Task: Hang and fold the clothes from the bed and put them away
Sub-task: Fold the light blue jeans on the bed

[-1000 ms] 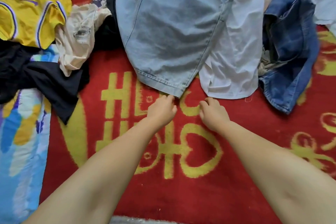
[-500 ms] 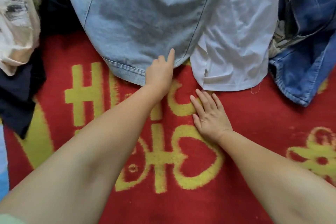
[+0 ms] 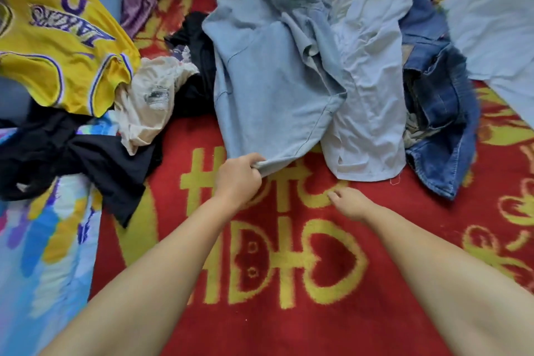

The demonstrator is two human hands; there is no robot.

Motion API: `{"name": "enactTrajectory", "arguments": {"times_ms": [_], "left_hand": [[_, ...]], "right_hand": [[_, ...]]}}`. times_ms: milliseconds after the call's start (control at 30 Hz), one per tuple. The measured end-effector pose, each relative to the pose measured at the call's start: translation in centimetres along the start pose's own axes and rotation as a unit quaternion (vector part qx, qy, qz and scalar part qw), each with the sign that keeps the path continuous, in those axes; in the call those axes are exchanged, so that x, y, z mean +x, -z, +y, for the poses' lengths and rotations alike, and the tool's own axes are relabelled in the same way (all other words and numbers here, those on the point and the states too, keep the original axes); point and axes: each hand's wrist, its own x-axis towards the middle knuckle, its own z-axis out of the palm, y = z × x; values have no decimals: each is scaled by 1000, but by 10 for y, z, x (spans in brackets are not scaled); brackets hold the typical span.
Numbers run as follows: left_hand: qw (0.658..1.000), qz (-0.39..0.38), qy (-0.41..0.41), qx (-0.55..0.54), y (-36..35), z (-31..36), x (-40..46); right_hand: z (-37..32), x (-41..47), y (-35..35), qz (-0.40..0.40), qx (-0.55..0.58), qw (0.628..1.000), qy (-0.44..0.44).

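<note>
2 hands were out over the red blanket (image 3: 289,326): my left hand (image 3: 238,177) gripped the near hem of the light denim garment (image 3: 268,87), curled tight, while my right hand (image 3: 348,203) hovered just beside it, loosely spread, holding nothing.
</note>
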Motion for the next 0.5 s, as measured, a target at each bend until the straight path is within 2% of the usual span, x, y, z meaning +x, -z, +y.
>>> {"name": "enactTrajectory", "arguments": {"times_ms": [33,100,133,233,333,367,400,433,500], "left_hand": [[1000,1,4,-14,14,2,-12],[998,-25,-1,-49,39,13,-38],[997,-44,-7,-67,51,19,-53],[986,-105,-30,-127,72,38,-85],[976,-160,-53,-138,84,47,-113],[972,-181,-58,-135,88,48,-123],[968,-204,-66,-134,91,47,-135],[962,-226,-73,-135,93,46,-145],[948,-267,-83,-149,98,45,-164]], "right_hand": [[-17,-14,7,2,104,994,-23],[-52,-40,16,-13,314,947,-63],[-68,-53,19,-18,375,925,-66],[-108,-75,31,-13,503,863,-47],[-134,-91,49,45,645,762,12],[-138,-99,55,59,668,741,32],[-142,-107,61,75,664,743,37],[-141,-114,66,91,643,760,23],[-135,-132,70,124,563,816,-53]]}}
